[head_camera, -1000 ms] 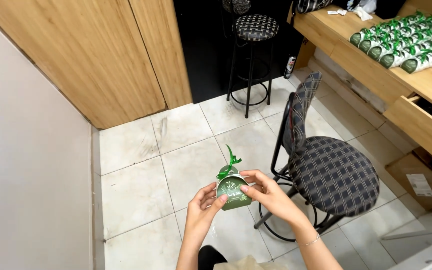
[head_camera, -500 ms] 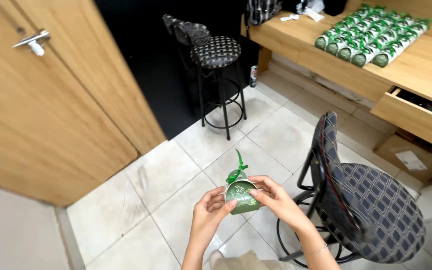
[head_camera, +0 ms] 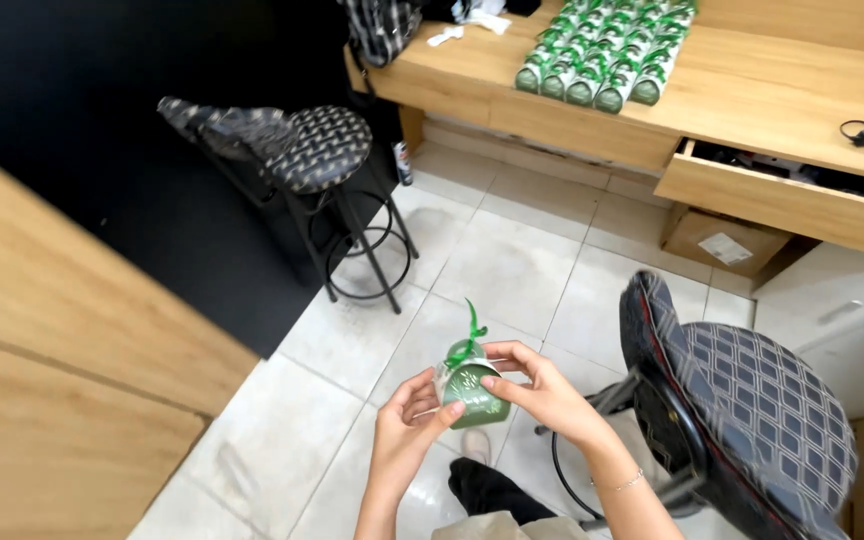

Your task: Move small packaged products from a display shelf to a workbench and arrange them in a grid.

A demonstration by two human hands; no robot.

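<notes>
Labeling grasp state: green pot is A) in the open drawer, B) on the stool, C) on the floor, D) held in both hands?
D: both the left hand and right hand grip the green pot above the tiled floor.

- My left hand (head_camera: 407, 425) and right hand (head_camera: 537, 385) cover the sides of the green jar (head_camera: 472, 385); its contents I cannot tell
- The patterned chair (head_camera: 762, 410) runs off the bottom edge
- The open drawer (head_camera: 792, 195) hides its contents in shadow
</notes>
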